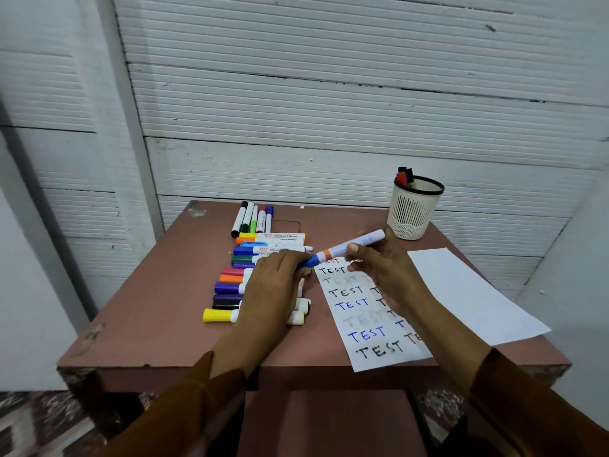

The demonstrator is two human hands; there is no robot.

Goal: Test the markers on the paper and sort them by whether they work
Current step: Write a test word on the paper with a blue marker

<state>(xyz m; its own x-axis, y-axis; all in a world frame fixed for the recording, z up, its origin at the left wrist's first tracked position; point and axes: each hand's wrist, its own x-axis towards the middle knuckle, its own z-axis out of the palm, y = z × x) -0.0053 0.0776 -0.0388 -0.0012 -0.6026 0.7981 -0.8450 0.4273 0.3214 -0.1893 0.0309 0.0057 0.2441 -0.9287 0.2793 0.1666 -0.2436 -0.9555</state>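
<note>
A white marker with a blue cap (346, 248) is held slanted above the top of the test paper (362, 311). My right hand (382, 262) grips its white barrel, and my left hand (280, 275) grips its blue cap end. The paper lies on the brown table (158, 291) and carries several rows of the word TEST in black, blue, red and faint grey. A row of several capped markers (230, 285) lies left of the paper, partly hidden under my left hand. Several thinner markers (252, 219) lie at the table's back.
A white mesh pen cup with a black rim (413, 209) stands at the back right and holds a few markers. A second, blank sheet (468, 291) lies right of the test paper and overhangs the table's right edge. A ribbed white wall stands behind.
</note>
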